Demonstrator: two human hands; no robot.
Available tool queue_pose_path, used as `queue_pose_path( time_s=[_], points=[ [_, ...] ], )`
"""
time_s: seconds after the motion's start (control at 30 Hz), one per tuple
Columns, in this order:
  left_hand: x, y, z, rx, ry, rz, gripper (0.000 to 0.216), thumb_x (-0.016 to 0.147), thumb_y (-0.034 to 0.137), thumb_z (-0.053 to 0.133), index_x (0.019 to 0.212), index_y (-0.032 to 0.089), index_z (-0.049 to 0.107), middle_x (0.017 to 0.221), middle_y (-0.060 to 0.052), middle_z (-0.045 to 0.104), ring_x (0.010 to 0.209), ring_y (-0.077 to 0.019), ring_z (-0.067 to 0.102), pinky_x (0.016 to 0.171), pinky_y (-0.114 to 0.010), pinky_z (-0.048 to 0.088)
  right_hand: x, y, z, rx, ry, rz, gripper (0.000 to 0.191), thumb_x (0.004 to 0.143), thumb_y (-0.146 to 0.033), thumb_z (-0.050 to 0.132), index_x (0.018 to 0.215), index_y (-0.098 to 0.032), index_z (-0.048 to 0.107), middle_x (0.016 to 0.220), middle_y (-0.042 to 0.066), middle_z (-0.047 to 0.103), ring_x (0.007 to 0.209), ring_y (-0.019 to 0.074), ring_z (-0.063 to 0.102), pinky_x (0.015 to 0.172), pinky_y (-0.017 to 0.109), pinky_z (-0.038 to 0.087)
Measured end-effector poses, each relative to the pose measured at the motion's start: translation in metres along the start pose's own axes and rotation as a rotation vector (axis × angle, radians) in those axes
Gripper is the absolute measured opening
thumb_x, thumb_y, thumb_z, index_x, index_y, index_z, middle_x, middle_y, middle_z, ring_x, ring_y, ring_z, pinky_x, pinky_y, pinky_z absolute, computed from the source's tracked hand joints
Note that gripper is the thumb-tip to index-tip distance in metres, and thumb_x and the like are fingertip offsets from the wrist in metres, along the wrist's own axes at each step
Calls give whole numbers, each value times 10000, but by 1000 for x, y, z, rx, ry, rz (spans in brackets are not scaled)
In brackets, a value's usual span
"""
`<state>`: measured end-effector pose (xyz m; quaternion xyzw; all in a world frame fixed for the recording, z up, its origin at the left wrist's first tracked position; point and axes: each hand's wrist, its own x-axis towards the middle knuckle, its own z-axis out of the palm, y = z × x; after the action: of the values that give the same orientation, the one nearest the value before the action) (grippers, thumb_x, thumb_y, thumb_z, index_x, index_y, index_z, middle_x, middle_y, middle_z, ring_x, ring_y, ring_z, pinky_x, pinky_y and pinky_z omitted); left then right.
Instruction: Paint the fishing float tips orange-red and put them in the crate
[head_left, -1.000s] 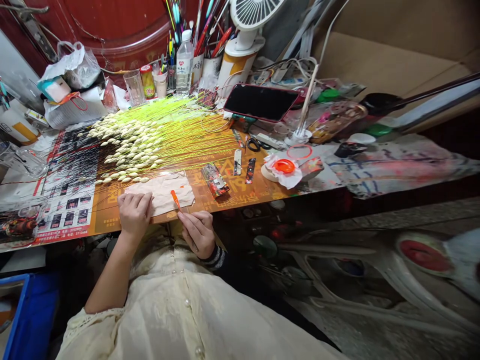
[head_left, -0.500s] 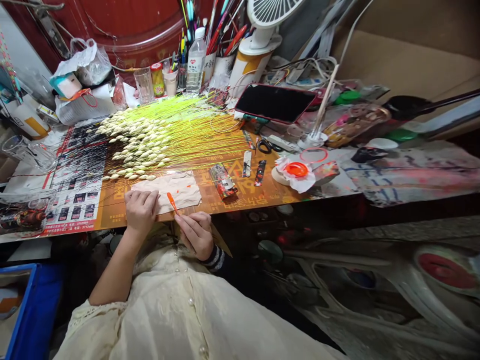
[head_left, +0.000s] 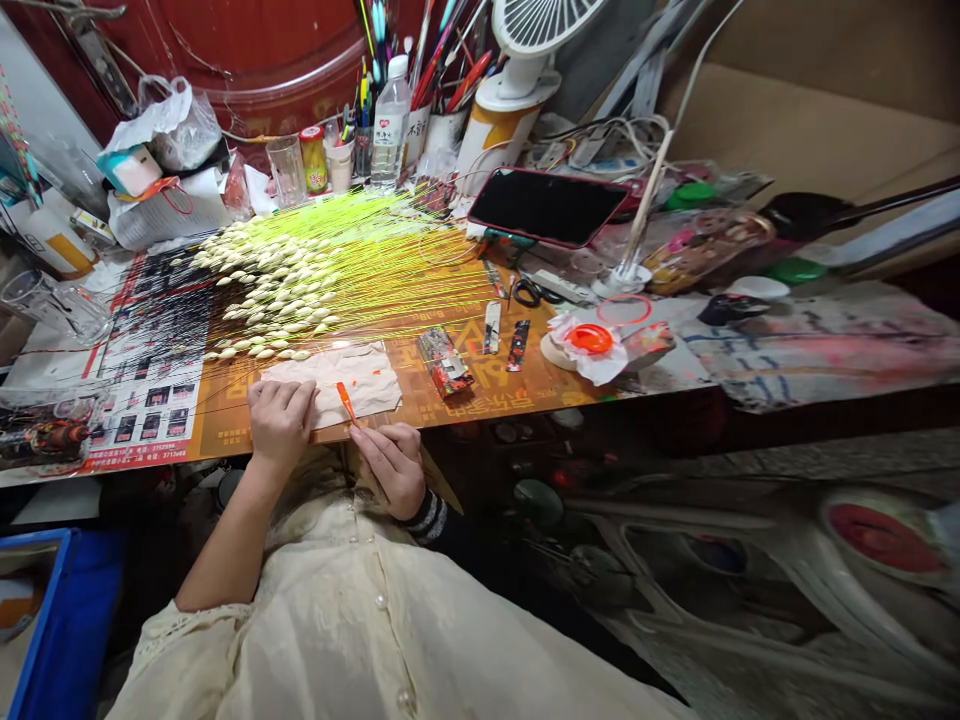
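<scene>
My left hand (head_left: 282, 415) rests on the left end of a pale, wrinkled cloth (head_left: 375, 385) at the table's front edge. Its fingers are curled and pressed together; whatever lies under them is hidden. Beside it, my right hand (head_left: 391, 465) pinches a slim orange stick (head_left: 346, 400) by its near end. The stick's wider orange end points away from me, over the cloth. Small orange marks show on the cloth. Beyond the cloth lies a large bunch of fishing floats (head_left: 281, 290) with cream bodies and thin yellow-green and black stems.
To the right are a paint-smeared box (head_left: 445, 362), black-handled scissors (head_left: 527, 292) and a dish of orange paint (head_left: 591, 340). A phone (head_left: 550, 205) leans behind them. Along the back stand a water bottle (head_left: 390, 125), a glass (head_left: 285, 170) and a white fan (head_left: 541, 25).
The orange stick has tilted slightly, its wide end a little further right. Both hands keep nearly the same place. The whole view has shifted slightly.
</scene>
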<state>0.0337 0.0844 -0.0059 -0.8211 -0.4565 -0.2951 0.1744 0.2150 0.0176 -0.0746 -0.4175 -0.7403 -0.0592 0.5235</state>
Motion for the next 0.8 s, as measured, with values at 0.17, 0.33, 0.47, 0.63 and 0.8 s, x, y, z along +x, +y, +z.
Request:
queue_pose_path(
  time_s=[0.17,0.33,0.47,0.63,0.8],
  points=[
    [-1,-2,-1,3,-1,-12,152,929,252,568,1030,199,669,863,-42,724,808,-189,584,835,-382,354,1,0,-3,40,4,-6,595,879,-94,548,1452,-202,431,1092,74,696,953,196,528,901,404,451],
    [-10,-11,-5,-13,12,-49,171,934,254,555,1043,203,676,939,-67,716,890,-203,591,871,-383,375,3,-2,-3,95,9,-52,593,864,-89,559,1438,-194,450,1070,73,698,942,200,532,904,422,454],
    [-16,-17,-8,-4,38,-56,173,920,246,574,1049,197,679,953,-72,710,920,-212,589,878,-379,395,5,-7,2,97,-7,-69,632,847,-57,567,1450,-189,433,1084,77,699,949,198,538,902,417,451],
    [-18,-16,-8,-7,38,-70,179,922,242,569,1058,200,677,958,-73,709,920,-214,586,878,-383,394,4,-11,10,78,-27,-59,660,846,-48,576,1467,-203,414,1107,76,697,972,201,540,917,413,435],
    [-19,-16,-8,-39,25,-98,187,929,249,555,1068,211,674,960,-77,707,929,-218,589,884,-393,387,2,-11,12,40,-61,-52,657,863,-72,559,1484,-206,392,1141,84,688,986,212,526,921,415,426]
  ],
)
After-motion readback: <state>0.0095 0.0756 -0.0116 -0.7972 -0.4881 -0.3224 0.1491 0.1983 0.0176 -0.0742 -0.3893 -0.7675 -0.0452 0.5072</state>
